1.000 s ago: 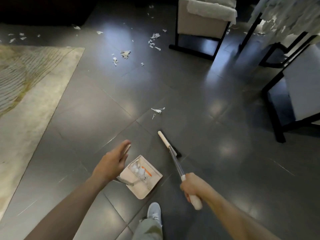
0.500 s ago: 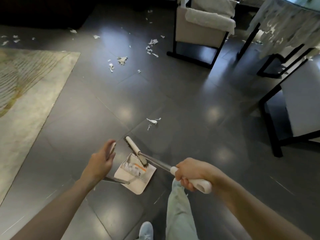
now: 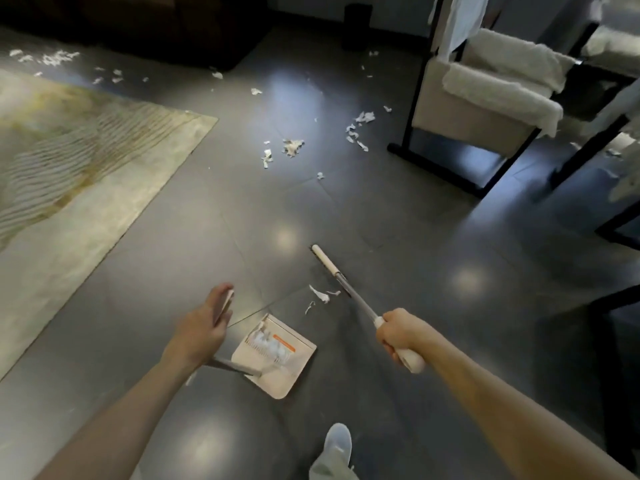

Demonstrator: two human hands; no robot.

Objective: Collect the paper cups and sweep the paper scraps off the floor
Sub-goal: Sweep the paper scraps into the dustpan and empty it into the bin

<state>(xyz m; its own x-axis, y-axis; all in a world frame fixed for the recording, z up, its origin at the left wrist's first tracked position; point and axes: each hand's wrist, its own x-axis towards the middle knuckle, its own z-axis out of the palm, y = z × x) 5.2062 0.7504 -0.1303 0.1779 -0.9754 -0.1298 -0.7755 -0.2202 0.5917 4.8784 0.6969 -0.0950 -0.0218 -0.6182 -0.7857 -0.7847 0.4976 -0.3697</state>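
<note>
A few paper scraps [image 3: 320, 296] lie just beyond the dustpan [image 3: 277, 355], which holds some already. The left hand [image 3: 204, 327] wraps its fingers round the handle; the right hand [image 3: 398, 336] clamps its fingers on the broom [image 3: 325, 260]. Many more scraps lie well past the dustpan, so plenty is left; no cups visible.

Floor [image 3: 381, 216] lies open ahead between the rug [image 3: 86, 174] and the chair [image 3: 478, 112]
</note>
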